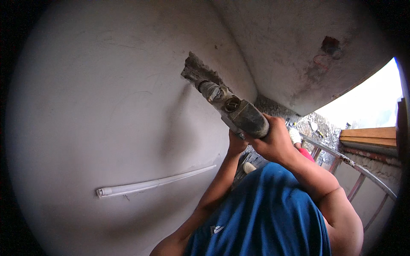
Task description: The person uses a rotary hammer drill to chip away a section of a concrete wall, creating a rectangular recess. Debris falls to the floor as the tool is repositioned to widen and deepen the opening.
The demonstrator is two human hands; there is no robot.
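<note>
A dusty grey rotary hammer (247, 116) is raised in front of me, its chuck end tilted up and to the left against the wall. That end meets a rough chiselled-out patch (197, 68) in the plaster; the bit itself is hidden. My right hand (275, 138) is wrapped round the rear grip of the tool. Beneath the tool body, my left hand (237, 143) is closed against its underside, with most of its fingers hidden behind it.
A white tube light (145, 187) is mounted low on the wall at left. To the right stands a metal ladder-like frame (363, 168), near a wooden beam (369, 134). Rubble (322, 126) litters the floor below. The adjoining wall has a broken hole (330, 45).
</note>
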